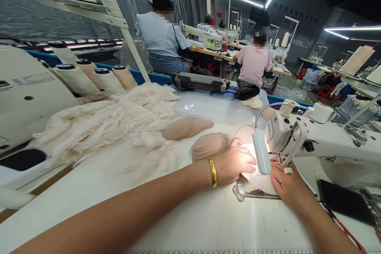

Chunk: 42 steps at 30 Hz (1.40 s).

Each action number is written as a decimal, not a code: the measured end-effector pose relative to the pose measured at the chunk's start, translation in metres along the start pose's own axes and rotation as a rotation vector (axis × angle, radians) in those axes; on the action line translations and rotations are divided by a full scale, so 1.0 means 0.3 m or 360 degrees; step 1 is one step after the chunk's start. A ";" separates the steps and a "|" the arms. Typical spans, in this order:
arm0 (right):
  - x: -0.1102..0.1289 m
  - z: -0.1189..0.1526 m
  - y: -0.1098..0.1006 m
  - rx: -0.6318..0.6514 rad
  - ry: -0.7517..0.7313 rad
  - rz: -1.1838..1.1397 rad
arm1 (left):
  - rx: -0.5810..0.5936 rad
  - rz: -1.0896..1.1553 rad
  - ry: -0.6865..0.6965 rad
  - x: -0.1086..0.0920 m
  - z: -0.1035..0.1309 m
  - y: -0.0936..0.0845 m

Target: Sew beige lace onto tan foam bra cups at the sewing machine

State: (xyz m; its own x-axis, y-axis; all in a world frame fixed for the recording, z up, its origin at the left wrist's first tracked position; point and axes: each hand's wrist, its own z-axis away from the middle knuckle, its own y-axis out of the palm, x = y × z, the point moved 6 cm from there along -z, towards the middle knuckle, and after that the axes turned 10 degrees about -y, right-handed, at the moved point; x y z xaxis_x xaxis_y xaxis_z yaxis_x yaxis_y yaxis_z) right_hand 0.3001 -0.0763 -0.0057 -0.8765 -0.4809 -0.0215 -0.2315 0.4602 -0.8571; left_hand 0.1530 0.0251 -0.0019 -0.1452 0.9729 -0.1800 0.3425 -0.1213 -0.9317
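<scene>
My left hand (236, 162), with a gold bracelet (212, 172) at the wrist, is closed over a pale bra cup (249, 174) under the lamp; its fingertips bend onto the piece. My right hand (284, 180) lies palm down beside the needle area, fingers stretched out on the bed; the machine head partly covers its fingertips. Above both hands stands a white sewing machine (281, 131). A grey lamp (262, 154) on a bendy neck lights the work and hides part of it. Beige bra cups (210, 146) lie stacked left of my left hand, with another stack (184, 127) behind.
Cream lace fabric (119, 119) is heaped at the left, near thread cones (102, 79). Right of my right hand lie a black phone (345, 202) and red-handled tool (348, 232). A clear plastic sheet (205, 107) lies behind the cups. Two people sit at machines ahead.
</scene>
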 end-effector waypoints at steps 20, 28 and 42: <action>-0.013 0.011 -0.033 -0.0212 0.0229 -0.0025 | -0.0002 -0.0054 -0.0046 -0.020 -0.008 -0.015; -0.008 0.010 -0.034 -0.0209 0.0213 -0.0043 | 0.0014 -0.0057 -0.0037 -0.031 -0.008 -0.025; -0.004 0.017 -0.040 -0.0194 0.0186 -0.0050 | -0.0019 -0.0117 -0.0071 -0.016 0.009 -0.004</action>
State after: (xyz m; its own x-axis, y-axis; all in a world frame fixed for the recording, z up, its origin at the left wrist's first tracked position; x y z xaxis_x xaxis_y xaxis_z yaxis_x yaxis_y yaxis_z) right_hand 0.3061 -0.0851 0.0018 -0.9095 -0.4097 0.0704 -0.3028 0.5368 -0.7875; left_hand 0.1507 0.0200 -0.0009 -0.2115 0.9693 -0.1252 0.3402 -0.0471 -0.9392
